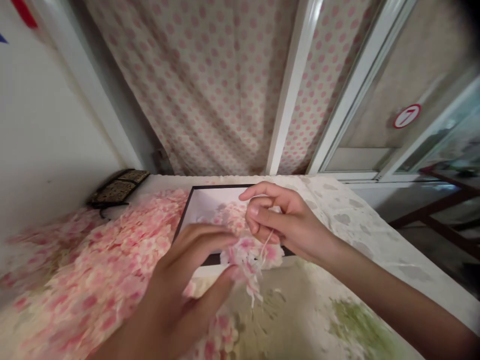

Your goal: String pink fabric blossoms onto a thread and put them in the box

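Note:
Thumb and fingers of my left hand (187, 270) close around a bunch of pink-and-white artificial flowers (245, 257), held over the near edge of the box. Just above and to the right of it, my right hand (277, 215) is curled, with thumb and fingertips together; what they hold, if anything, is hidden. A thin pale strand (267, 245) runs from below its fingers down over the flowers. Behind both hands stands an open white box (210, 196) with a black rim, and pink flowers (235, 212) lie inside it.
A large heap of pink artificial flowers (123, 260) covers the left side of the table. A black-and-gold patterned pouch (122, 187) lies at the back left. The patterned tablecloth (345, 215) shows on the right. A dotted curtain (210, 85) hangs behind.

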Demonstrator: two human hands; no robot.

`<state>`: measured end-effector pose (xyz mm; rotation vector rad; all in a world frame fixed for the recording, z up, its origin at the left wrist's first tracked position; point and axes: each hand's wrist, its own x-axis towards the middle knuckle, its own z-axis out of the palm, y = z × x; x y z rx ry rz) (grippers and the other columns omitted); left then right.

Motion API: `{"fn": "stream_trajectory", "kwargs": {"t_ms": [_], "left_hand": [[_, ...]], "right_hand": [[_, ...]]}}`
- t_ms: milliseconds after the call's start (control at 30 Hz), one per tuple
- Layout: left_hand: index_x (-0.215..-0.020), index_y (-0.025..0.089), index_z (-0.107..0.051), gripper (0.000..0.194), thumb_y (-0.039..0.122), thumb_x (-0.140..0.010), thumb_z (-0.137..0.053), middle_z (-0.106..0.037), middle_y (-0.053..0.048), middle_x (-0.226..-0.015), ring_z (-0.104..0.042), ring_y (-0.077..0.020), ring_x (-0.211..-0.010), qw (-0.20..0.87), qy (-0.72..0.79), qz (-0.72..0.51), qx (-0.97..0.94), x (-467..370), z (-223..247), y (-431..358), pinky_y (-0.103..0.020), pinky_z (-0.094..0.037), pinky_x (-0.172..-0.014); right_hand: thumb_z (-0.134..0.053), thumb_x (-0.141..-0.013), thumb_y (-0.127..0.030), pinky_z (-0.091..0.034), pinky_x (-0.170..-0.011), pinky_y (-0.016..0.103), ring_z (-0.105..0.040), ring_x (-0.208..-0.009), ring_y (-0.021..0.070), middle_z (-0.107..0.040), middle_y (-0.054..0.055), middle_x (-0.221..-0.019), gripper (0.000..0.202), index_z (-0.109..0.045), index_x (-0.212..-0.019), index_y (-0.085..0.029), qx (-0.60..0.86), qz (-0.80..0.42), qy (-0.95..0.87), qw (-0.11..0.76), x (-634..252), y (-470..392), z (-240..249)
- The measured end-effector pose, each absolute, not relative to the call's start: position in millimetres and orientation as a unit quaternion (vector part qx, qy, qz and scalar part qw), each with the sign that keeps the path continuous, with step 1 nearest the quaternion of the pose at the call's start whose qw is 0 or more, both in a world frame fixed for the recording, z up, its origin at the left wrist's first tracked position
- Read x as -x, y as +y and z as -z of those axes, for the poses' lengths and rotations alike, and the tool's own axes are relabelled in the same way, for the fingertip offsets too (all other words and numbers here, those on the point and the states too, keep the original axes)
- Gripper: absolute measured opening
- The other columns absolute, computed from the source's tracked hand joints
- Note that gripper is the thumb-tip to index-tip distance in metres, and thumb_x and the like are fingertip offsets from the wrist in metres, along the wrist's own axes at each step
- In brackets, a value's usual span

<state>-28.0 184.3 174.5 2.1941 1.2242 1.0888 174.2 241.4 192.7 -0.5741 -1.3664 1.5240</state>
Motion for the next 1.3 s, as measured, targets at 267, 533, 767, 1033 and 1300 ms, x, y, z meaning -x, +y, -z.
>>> {"fn": "stream_trajectory", "kwargs": {"t_ms": [267,533,767,1033,1300], "left_hand": [[-0.082,0.020,-0.065,0.007,0.017,-0.078,-0.060,-0.070,0.002,-0.081,-0.064,-0.0133,-0.077,0.366,0.368,-0.301,-0.800,-15.5,-173.5,215.2,-0.023,-0.048,-0.073],[-0.082,0.020,-0.065,0.008,0.022,-0.080,-0.058,-0.069,-0.001,-0.088,-0.063,-0.0158,-0.085,0.450,0.356,-0.271,-0.773,-15.9,-168.6,206.8,-0.025,-0.046,-0.078],[-0.084,0.019,-0.062,0.010,0.028,-0.081,-0.060,-0.063,0.001,-0.082,-0.058,-0.0141,-0.080,0.518,0.342,-0.233,-0.748,-16.1,-160.5,205.6,-0.024,-0.046,-0.074],[-0.071,0.018,-0.053,0.011,0.022,-0.081,-0.054,-0.055,0.004,-0.066,-0.050,-0.0095,-0.062,0.502,0.376,-0.267,-0.732,-16.4,-160.6,199.2,-0.020,-0.040,-0.058],[-0.072,0.017,-0.057,0.009,0.014,-0.076,-0.049,-0.056,0.004,-0.063,-0.052,-0.0097,-0.060,0.317,0.419,-0.330,-0.784,-16.8,-154.8,195.3,-0.020,-0.041,-0.059]], "right_hand": [[-0.068,-0.081,-0.025,-0.025,-0.039,0.019,-0.035,-0.039,0.0030,-0.059,-0.005,-0.058,0.009,-0.064,-0.087,-0.020,0.277,-0.649,-0.495,0.507,-188.9,221.9,-190.1],[-0.068,-0.079,-0.024,-0.022,-0.038,0.018,-0.035,-0.038,0.0021,-0.058,-0.006,-0.057,0.011,-0.065,-0.089,-0.020,0.268,-0.679,-0.444,0.520,-184.9,220.0,-173.7],[-0.068,-0.081,-0.024,-0.028,-0.039,0.018,-0.037,-0.038,0.0020,-0.059,-0.006,-0.060,0.010,-0.065,-0.090,-0.021,0.274,-0.677,-0.440,0.523,-182.8,217.1,-164.1],[-0.064,-0.086,-0.030,-0.038,-0.047,0.021,-0.047,-0.048,0.0068,-0.057,-0.005,-0.064,0.009,-0.062,-0.093,-0.024,0.376,-0.469,-0.613,0.513,-217.0,216.1,-164.2],[-0.062,-0.087,-0.027,-0.043,-0.094,0.048,-0.053,-0.114,0.0282,-0.060,0.011,-0.117,0.026,-0.061,-0.112,-0.025,0.423,0.040,-0.834,0.352,-219.5,165.0,-173.3]]}}
